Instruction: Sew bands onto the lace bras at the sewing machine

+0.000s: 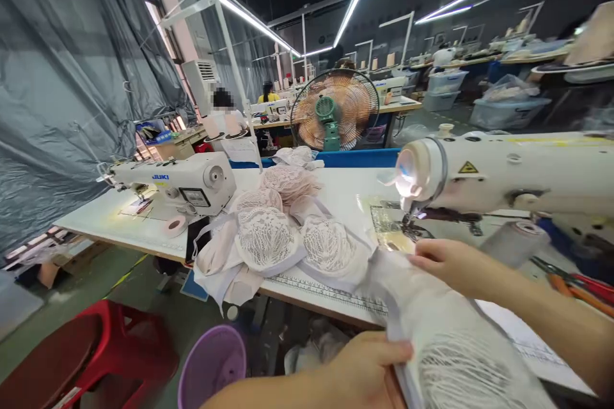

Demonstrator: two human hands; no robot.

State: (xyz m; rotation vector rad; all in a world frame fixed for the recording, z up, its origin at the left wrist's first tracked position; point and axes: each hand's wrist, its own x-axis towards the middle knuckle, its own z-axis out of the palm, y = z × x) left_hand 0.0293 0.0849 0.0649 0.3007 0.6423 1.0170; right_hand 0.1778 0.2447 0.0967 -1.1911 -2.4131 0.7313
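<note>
My left hand grips the lower edge of a white lace bra, thumb on top and fingers mostly hidden beneath. The closed fingers of my right hand pinch its upper edge, just in front of the needle area of the right sewing machine. The cup nearest me is blurred. More white lace bras lie in a pile on the white table, to the left of the held one. Whether the held bra is joined to that pile I cannot tell.
A second sewing machine stands at the left. A thread cone and orange-handled scissors lie on the right. A purple bin and a red stool stand below. Behind the table is a large fan; people sit further back.
</note>
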